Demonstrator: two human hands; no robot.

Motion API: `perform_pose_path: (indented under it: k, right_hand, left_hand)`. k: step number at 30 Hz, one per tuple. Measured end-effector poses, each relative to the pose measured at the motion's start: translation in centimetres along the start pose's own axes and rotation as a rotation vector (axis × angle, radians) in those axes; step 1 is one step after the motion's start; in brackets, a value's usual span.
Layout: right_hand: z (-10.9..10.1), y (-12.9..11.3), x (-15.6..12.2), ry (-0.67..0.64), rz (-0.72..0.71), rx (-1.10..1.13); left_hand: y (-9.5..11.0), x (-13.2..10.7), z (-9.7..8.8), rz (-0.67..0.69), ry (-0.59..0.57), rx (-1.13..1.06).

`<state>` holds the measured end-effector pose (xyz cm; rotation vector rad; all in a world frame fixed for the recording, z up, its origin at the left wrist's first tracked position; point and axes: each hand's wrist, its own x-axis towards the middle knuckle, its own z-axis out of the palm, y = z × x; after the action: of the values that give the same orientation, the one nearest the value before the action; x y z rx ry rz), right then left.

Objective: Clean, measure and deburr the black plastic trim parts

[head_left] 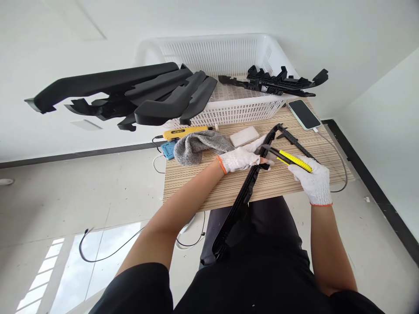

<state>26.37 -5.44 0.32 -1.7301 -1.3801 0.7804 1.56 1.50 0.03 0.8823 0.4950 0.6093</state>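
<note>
My left hand (pixel 241 158), in a white knit glove with an orange cuff, is closed around a long black plastic trim piece (pixel 245 192). The piece slants from the table down over my lap. In my gloved right hand (pixel 313 179) is a yellow and black utility knife (pixel 290 159). Its tip points left and lies at the upper part of the trim piece, close to my left fingers; whether the blade touches the plastic I cannot tell.
Behind, a white plastic basket (pixel 242 111) holds several black trim parts (pixel 163 93), some overhanging its left side. On the table (pixel 203 192) lie a grey cloth (pixel 196 146), a yellow tool (pixel 186 131), a white block (pixel 244 136), a caliper (pixel 299 146) and a phone (pixel 304 114) with its cable.
</note>
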Motion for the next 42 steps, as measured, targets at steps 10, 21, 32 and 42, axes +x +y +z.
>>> perform_pose_path:
  k: [10, 21, 32, 42]
  right_hand:
    - [0.18, 0.01, 0.01, 0.052, 0.015, 0.046]
    - [0.22, -0.06, 0.13, 0.063, 0.023, 0.007]
    - [0.19, 0.30, 0.03, 0.041, -0.031, 0.015]
    - [0.17, 0.25, 0.02, 0.025, -0.044, -0.030]
  left_hand:
    - [-0.51, 0.62, -0.02, 0.050, 0.103, -0.037]
    - [-0.39, 0.47, 0.51, 0.022, 0.137, 0.000]
    - [-0.32, 0.26, -0.17, 0.090, 0.079, 0.283]
    - [-0.89, 0.58, -0.11, 0.021, 0.106, -0.012]
